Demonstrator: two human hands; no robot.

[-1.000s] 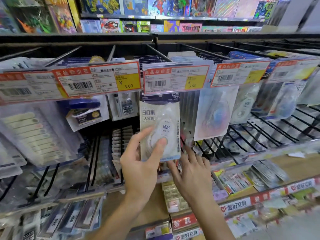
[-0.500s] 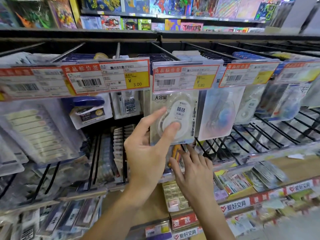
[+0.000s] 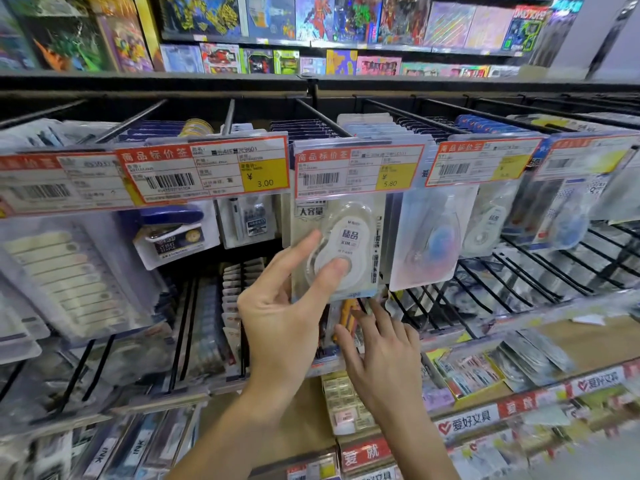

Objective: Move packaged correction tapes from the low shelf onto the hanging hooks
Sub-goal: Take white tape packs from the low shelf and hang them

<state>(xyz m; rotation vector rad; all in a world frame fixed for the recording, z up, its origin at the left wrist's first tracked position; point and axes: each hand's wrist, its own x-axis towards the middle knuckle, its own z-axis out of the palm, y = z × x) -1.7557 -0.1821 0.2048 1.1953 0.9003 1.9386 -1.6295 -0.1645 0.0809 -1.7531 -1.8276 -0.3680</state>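
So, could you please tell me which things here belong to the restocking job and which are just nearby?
Job: correction tape pack, left hand, right hand, 5.80 price tag.
Nearby: stapler pack, toy boxes.

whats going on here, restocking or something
A person is restocking a stationery display. The left hand pinches a packaged correction tape, holding it up right under the 5.80 price tag, at the hanging hook; whether it is on the hook cannot be seen. The right hand reaches with spread fingers toward the packs just below it. More correction tapes hang to the right.
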